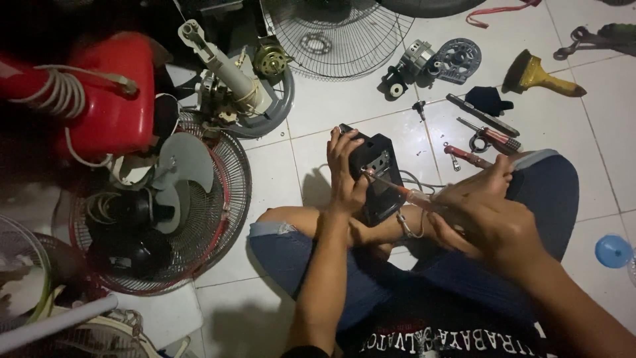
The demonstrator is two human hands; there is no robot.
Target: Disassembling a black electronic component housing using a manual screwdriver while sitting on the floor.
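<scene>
The person sits cross-legged on the white tiled floor [291, 192] and works on a black housing [377, 176] that rests on edge between the knees, just in front of the crossed legs. The left hand [346, 174] wraps around the left side of the housing, fingers curled over its top edge and thumb against its face, in a firm steadying grip. The right hand [480, 211] is closed around the clear handle of a screwdriver [397, 189]; its shaft runs up and to the left, and its tip meets a grey metal plate on the face of the housing. To do this step well, the shaft should be kept in line with the fastener, axial pressure applied before turning, and the housing held from rotating by the left hand; whether the tip is fully seated cannot be told from this view. A cord loop lies just below the housing. Other tools lie near the right knee: a red-handled tool [467, 156], scissors [493, 137] and a yellow-handled brush [542, 76]. A wire fan guard [334, 33] lies farther away, and a fan with grey blades [175, 176] lies to the left.
</scene>
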